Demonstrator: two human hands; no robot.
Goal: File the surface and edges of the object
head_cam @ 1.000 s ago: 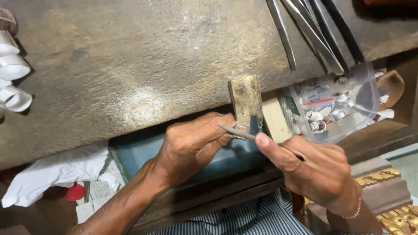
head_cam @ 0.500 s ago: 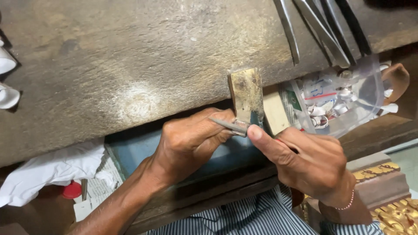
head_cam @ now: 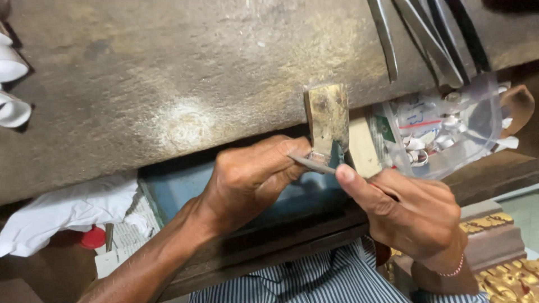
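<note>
Metal workpiece (head_cam: 315, 157) — a tiny, pale bit, hard to make out — sat pressed against the lower end of a worn wooden peg (head_cam: 327, 118) that jutted out from the edge of the counter (head_cam: 168, 84). In the head view, the only one, the left hand (head_cam: 250, 179) was curled with its fingers (head_cam: 292, 150) pinched shut on the piece, steadying it on the peg's tip. The right hand (head_cam: 410, 210) gripped a slim grey file (head_cam: 312, 164), the forefinger laid along the tool and the remaining fingers clenched round what looked like a red handle, mostly hidden in the palm. The file's blade lay across the piece, touching it just below the peg.

By its look the piece was light and stiff, small enough to slip from the fingertips, so a tight pinch close to the peg seemed the safe hold. The file looked thin and rigid — best taken at the handle end, with one finger on top to guide it.

Long metal tongs (head_cam: 415, 39) lay on the counter above and to the right. A clear plastic bag (head_cam: 449, 134) with small white rolls and paper slips hung just beside the peg. White cloth (head_cam: 62, 210) lay bunched at the lower left, near a red cap (head_cam: 91, 238) and some paper. Gold-coloured ornamental pieces (head_cam: 505, 280) showed at the lower right corner, well apart from the hands.
</note>
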